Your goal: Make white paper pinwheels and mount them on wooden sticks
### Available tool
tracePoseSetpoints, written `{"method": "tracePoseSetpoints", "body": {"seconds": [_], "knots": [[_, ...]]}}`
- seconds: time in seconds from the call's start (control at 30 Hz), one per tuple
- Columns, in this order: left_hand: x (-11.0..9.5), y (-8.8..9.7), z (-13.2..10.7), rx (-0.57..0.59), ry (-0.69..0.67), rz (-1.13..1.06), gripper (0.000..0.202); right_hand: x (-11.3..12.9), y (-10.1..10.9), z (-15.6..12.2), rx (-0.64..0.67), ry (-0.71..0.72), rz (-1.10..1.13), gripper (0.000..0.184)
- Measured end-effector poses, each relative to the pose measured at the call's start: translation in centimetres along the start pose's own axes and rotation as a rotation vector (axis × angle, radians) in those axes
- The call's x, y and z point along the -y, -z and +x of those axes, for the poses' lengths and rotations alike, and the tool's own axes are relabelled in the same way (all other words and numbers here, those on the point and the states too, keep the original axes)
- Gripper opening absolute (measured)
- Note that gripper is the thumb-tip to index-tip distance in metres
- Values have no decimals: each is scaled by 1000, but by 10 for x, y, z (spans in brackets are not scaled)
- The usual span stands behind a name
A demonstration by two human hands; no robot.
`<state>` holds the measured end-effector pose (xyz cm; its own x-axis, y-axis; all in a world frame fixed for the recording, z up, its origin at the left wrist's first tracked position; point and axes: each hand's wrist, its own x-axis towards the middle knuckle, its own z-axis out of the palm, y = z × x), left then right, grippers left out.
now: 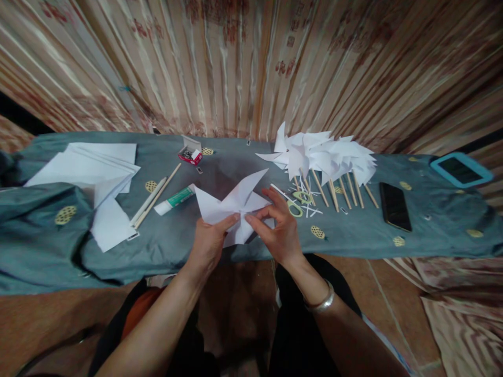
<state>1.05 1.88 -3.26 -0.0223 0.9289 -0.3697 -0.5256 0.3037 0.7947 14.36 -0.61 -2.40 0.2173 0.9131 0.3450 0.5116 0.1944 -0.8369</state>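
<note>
A white paper pinwheel (236, 201) with folded, pointed blades is held up between both hands over the table's front edge. My left hand (210, 238) grips its lower left side, the thumb lying on the paper close to the middle. My right hand (277, 228) has thumb and index finger closed at the pinwheel's centre, the other fingers bent; whether a pin is between them is too small to tell. Just left of the pinwheel lies a green and white glue tube (175, 200). Green-handled scissors (295, 208) rest among paper strips right of my right hand.
Finished-looking pinwheels on sticks (326, 154) are heaped at the back right. A phone (395, 206) and a blue-framed tablet (461, 169) lie farther right. Leftward are paper sheets (112, 225), thin sticks (157, 196) and an open red box of pins (190, 154). A curtain (236, 68) hangs behind.
</note>
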Motion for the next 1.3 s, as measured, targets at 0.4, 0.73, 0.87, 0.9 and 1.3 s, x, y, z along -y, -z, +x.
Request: {"method": "tracePoseSetpoints", "body": {"seconds": [0.4,0.73,0.87,0.9,1.3], "knots": [[3,2,-1,0,-45,46,37,0,-2,-1,-24,-9,-36,23],[4,3,-2,3,-38,53,35,-1,-1,0,-27,-27,-30,22],[4,2,-3,7,-43,60,36,-2,-2,-1,-30,-19,-45,21],[4,2,-3,5,-45,63,36,-2,-2,-1,-30,-18,-47,21],[5,5,-3,26,-51,55,38,-2,-4,0,-35,-30,-60,20]]}}
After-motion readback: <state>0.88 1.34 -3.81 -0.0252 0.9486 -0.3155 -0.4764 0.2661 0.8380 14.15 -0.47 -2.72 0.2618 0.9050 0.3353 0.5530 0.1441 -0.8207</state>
